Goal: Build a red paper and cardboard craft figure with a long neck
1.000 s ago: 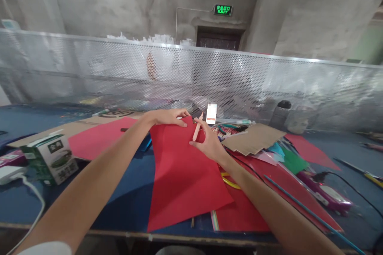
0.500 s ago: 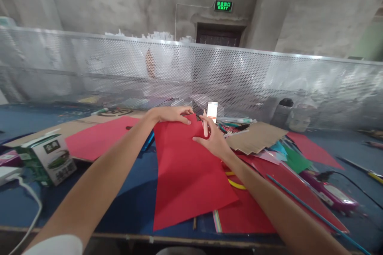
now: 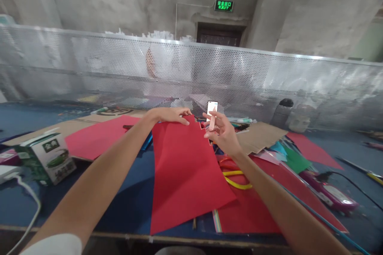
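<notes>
A large sheet of red paper (image 3: pixel 185 171) slants across the blue table toward me. My left hand (image 3: pixel 173 115) grips its top edge, thumb on the front and fingers behind it. Beside the sheet's upper right edge, my right hand (image 3: pixel 224 133) is closed around a small pale pink stick-like thing (image 3: pixel 212 122), whose kind I cannot make out. The paper's edge near that hand looks stepped, with a light outline. Behind the right fingers stands a phone (image 3: pixel 209 106) with a lit screen, partly covered.
At left are a green and white carton (image 3: pixel 56 159), a white cable (image 3: pixel 32 195) and pinkish-red paper (image 3: pixel 98 137). At right lie cardboard (image 3: pixel 260 137), yellow-handled scissors (image 3: pixel 239 185), red sheets (image 3: pixel 251 215) and a purple device (image 3: pixel 332 193). A perforated metal screen (image 3: pixel 119 63) lines the back.
My right hand has moved right, off the red sheet's upper edge, with the pink thing. The left hand keeps its hold, and the sheet has shifted slightly left.
</notes>
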### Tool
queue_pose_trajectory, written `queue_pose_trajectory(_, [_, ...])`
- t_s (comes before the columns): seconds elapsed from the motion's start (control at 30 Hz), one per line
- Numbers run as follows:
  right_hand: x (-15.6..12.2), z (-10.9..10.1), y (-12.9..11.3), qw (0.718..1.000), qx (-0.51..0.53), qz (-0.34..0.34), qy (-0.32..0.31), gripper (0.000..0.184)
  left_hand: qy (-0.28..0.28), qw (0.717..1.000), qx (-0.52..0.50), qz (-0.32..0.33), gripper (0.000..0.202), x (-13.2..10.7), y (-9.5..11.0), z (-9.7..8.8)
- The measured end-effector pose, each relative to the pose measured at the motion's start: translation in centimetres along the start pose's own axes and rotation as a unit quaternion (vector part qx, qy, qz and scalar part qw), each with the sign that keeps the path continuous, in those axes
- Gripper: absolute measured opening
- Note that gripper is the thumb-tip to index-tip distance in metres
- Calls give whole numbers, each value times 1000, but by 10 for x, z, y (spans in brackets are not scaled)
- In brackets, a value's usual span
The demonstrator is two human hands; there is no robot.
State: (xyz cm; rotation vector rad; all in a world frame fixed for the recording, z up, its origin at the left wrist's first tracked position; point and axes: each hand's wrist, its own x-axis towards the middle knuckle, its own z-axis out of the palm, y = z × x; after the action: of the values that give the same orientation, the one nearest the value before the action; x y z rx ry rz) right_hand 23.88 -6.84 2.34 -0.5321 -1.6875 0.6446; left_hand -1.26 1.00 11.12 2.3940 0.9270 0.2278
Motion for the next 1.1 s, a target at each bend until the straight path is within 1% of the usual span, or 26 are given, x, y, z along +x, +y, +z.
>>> queue_pose_trajectory(0.03, [-1,1,-1,1000,6,10,-2,59,-2,1000,-4,0,48,1,-1,0])
queue_pose_trajectory(0.13, [-4,4,-5,999,-5,36,8,31,-5,1000,2,5,48,2,-4,0])
queue_pose_trajectory(0.17, [-4,5,-6,999,-15,40,9,29,-5,1000,9,6,48,3,-4,0])
queue_pose_trajectory(0.3, [-7,10,-10,994,-103,38,-1,33,-7,1000,29,6,48,2,-4,0])
queue_pose_trajectory(0.4, [-8,13,-12,984,-175,30,-14,27,-7,1000,27,4,50,2,-4,-1])
queue_pose_trajectory(0.53, [-8,15,-13,971,-230,6,-57,18,-1,1000,27,8,51,2,-4,-1])
queue_pose_trajectory(0.73, [-7,18,-12,966,-245,-15,-77,13,-2,1000,13,19,47,3,-5,0])
queue_pose_trajectory(0.9, [-7,19,-11,963,-259,-21,-75,11,4,1000,12,17,50,3,-6,0])
queue_pose_trajectory(1.1, [-7,18,-9,963,-258,-26,-75,10,-7,1000,-3,14,51,4,-10,0])
